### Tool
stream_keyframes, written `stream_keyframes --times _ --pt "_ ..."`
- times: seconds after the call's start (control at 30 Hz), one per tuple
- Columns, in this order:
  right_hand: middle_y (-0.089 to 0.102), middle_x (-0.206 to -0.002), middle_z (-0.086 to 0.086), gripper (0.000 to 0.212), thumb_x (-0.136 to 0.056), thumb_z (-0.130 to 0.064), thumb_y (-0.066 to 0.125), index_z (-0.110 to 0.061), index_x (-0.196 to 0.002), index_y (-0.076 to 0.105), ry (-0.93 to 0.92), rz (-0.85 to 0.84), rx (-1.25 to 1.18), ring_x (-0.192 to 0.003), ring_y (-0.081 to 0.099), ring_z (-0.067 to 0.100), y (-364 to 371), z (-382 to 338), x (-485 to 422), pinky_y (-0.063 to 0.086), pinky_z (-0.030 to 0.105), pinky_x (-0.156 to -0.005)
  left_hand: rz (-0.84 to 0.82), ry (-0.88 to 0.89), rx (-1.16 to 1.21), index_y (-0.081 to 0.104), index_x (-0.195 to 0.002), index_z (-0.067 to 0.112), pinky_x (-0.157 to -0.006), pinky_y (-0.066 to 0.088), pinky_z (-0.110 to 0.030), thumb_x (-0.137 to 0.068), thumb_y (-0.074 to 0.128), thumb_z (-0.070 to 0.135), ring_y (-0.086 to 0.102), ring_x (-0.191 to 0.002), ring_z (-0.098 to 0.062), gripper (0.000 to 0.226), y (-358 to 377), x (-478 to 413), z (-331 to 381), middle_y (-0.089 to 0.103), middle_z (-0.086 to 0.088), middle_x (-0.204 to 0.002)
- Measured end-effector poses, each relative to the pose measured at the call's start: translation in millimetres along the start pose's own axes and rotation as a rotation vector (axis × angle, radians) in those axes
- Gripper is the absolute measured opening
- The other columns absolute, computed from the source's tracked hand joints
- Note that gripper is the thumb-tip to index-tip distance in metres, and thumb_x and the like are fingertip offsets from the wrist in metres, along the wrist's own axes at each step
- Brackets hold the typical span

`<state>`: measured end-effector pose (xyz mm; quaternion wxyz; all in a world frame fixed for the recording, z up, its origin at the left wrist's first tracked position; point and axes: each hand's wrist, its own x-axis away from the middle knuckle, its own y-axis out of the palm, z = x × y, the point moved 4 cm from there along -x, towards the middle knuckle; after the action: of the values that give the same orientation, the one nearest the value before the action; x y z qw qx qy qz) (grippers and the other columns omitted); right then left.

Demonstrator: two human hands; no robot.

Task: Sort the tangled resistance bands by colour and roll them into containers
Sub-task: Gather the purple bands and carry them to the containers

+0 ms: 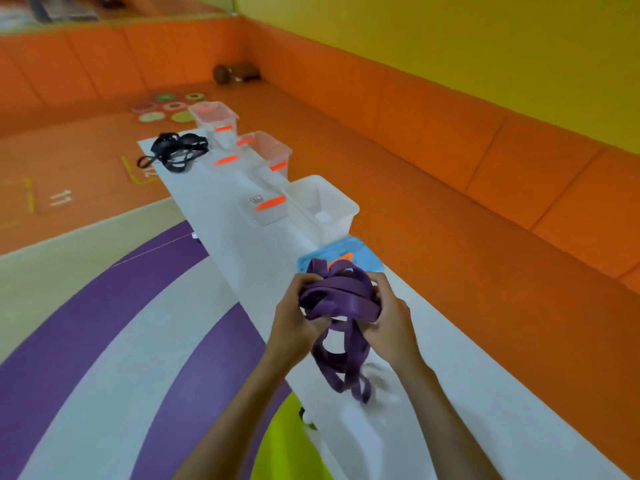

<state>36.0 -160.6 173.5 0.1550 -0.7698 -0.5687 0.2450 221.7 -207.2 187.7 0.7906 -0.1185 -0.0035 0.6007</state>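
Currently I have the purple resistance bands (341,296) bunched between both hands above the near part of the long white table (221,209); the gathered coil runs across from hand to hand, while loose loops hang from it toward the tabletop; I cannot tell whether the lowest loop touches it. My left hand (294,317) curls around the coil's left end; my right hand (391,317) grips the right end, fingers wrapped over the strands. Just beyond sits a blue container (363,252); past it a white bin (322,202), then clear bins (270,150) with orange clips; black bands (176,152) lie heaped at the far end.
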Motion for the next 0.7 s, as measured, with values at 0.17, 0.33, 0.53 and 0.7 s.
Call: stream_keyframes --times 0.17,0.33,0.53,0.7 --pt "0.073 -0.094 -0.022 0.054 -0.082 -0.028 0.072 -0.054 -0.125 0.050 -0.099 -0.037 -0.033 -0.082 0.071 0.007 59 -41 -78 0.053 0.021 -0.066 0.117 0.023 0.004 0.058 -0.112 0.039 -0.072 0.052 -0.015 -0.064 0.065 0.000 0.067 -0.092 -0.004 0.062 -70 -53 -5 0.070 0.020 -0.102" --pt "0.073 -0.089 -0.018 0.051 -0.084 -0.034 0.072 -0.056 -0.124 0.049 -0.141 -0.066 -0.024 -0.077 0.070 0.008 138 -76 -158 0.053 0.022 -0.060 0.194 -0.004 0.046 0.058 -0.113 0.036 -0.074 0.054 -0.017 -0.067 0.067 0.009 0.068 -0.093 -0.005 0.054 -144 -113 -30 0.071 0.020 -0.103" --pt "0.070 -0.104 -0.030 0.066 -0.085 -0.016 0.072 -0.062 -0.125 0.046 -0.146 -0.071 0.042 -0.088 0.069 0.001 236 -124 -260 0.062 0.032 -0.069 0.257 0.000 0.103 0.058 -0.116 0.030 -0.079 0.050 -0.010 -0.070 0.073 0.020 0.068 -0.098 -0.004 0.049 -245 -202 -52 0.072 0.022 -0.104" --pt "0.071 -0.106 -0.027 0.062 -0.085 -0.019 0.069 -0.059 -0.127 0.047 -0.156 -0.082 0.016 -0.087 0.071 0.003 299 -158 -337 0.060 0.026 -0.067 0.255 0.013 0.085 0.059 -0.117 0.029 -0.088 0.059 -0.031 -0.070 0.072 0.015 0.069 -0.100 -0.010 0.051 -323 -279 -69 0.072 0.016 -0.106"
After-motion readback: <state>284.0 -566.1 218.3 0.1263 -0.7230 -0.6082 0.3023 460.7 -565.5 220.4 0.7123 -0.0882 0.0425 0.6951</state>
